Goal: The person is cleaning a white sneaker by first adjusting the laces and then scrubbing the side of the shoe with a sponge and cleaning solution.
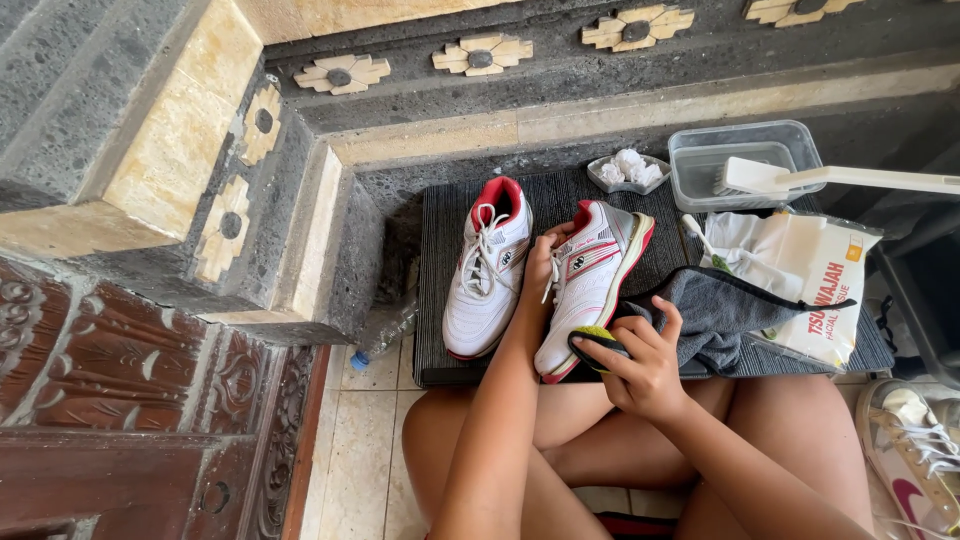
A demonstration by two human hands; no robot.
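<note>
The left hand [540, 265] grips the tilted shoe [590, 285] to steady it; the right hand [640, 365] pinches a sponge [597, 342] against its toe.

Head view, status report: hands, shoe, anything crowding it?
Left hand steadies tilted white-and-red shoe. Right hand presses a sponge to its toe. Second shoe lies alongside, grey cloth by the right hand.

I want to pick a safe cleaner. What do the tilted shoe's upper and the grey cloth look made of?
The tilted shoe, steadied by the left hand, looks like smooth white synthetic leather with red trim; slight sheen, stitched panels. The grey cloth beside the right hand looks like soft, matte microfibre, draping in folds.
</note>
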